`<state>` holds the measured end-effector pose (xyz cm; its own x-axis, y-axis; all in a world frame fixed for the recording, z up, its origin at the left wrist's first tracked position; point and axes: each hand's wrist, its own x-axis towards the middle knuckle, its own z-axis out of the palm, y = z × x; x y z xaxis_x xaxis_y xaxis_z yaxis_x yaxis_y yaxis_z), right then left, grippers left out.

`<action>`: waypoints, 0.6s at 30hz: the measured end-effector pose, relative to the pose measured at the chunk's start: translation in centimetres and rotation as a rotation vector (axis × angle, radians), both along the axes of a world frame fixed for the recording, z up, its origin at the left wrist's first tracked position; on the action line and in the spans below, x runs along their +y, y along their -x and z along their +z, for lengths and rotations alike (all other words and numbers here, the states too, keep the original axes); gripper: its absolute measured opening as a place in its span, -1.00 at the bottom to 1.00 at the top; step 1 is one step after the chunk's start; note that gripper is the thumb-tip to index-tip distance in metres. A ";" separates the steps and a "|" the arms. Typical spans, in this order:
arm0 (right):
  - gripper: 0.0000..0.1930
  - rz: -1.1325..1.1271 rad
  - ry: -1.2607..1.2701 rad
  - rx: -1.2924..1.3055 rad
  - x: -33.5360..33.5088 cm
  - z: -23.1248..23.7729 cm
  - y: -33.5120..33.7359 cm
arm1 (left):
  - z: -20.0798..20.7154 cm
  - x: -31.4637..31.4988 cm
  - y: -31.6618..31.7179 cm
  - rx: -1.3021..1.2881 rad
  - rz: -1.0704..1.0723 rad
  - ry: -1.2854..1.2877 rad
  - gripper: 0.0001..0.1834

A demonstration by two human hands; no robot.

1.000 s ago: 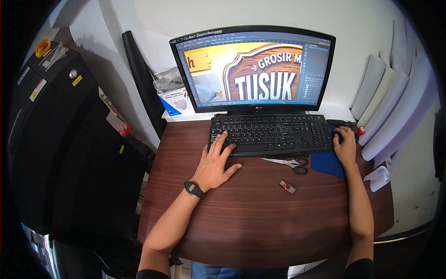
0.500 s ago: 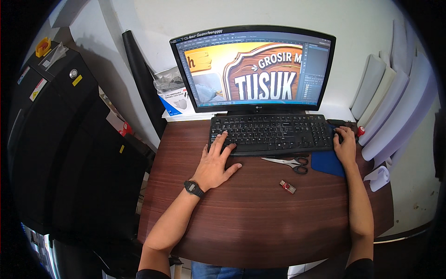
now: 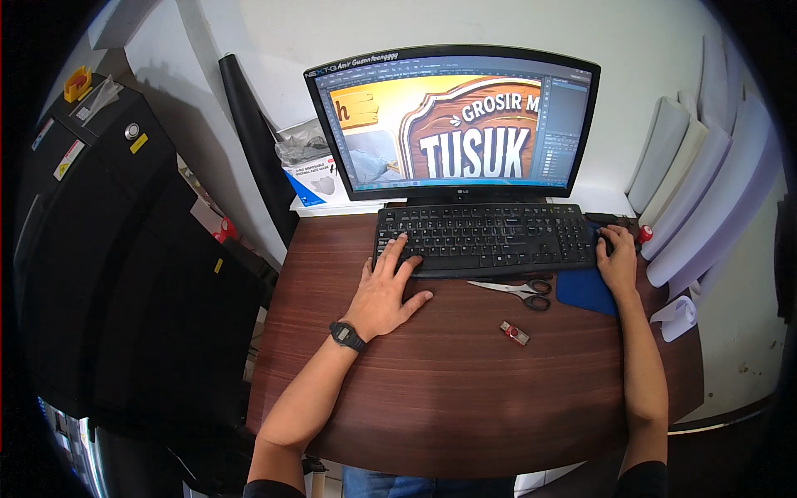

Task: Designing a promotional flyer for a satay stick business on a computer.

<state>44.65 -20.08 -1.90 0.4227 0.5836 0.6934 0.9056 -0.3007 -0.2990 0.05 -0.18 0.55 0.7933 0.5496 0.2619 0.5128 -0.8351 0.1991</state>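
Note:
My left hand (image 3: 384, 292) lies open over the lower left corner of a black keyboard (image 3: 481, 241), its fingertips on the keys and its thumb stretched out above the desk. A black digital watch (image 3: 346, 335) circles that wrist. To the right of the keyboard, my right hand (image 3: 617, 259) is curled over a dark computer mouse, which the fingers mostly hide. Beneath it lies a blue mouse pad (image 3: 584, 292). Behind the keyboard stands a monitor (image 3: 465, 124) with a brown wooden sign design on a yellow background, inside an image-editing window.
Scissors (image 3: 531, 292) and a red-and-silver USB stick (image 3: 515, 333) lie on the dark wooden desk (image 3: 448, 398). A face mask box (image 3: 320, 183) stands left of the monitor. Rolled sheets (image 3: 693, 178) lean at the right, near a red-capped object (image 3: 644, 234). A large black machine (image 3: 133, 274) fills the left.

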 end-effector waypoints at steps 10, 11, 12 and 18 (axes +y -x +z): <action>-0.76 -0.012 0.003 0.002 0.0 0.1 0.1 | -0.1 0.1 0.0 -0.002 0.001 -0.009 -0.24; -0.76 -0.011 0.003 0.002 0.0 0.1 0.2 | -0.1 0.1 0.0 -0.002 0.001 -0.009 -0.24; -0.76 -0.012 0.004 0.004 0.0 0.2 0.2 | -0.1 0.2 0.1 -0.011 -0.001 -0.007 -0.24; -0.76 -0.002 0.009 -0.001 0.0 0.0 -0.1 | -0.2 0.2 0.0 -0.043 0.008 0.014 -0.25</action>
<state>44.73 -20.10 -1.92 0.4238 0.5889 0.6882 0.9050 -0.3057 -0.2957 0.02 0.01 0.32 0.7772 0.5595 0.2881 0.5098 -0.8282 0.2330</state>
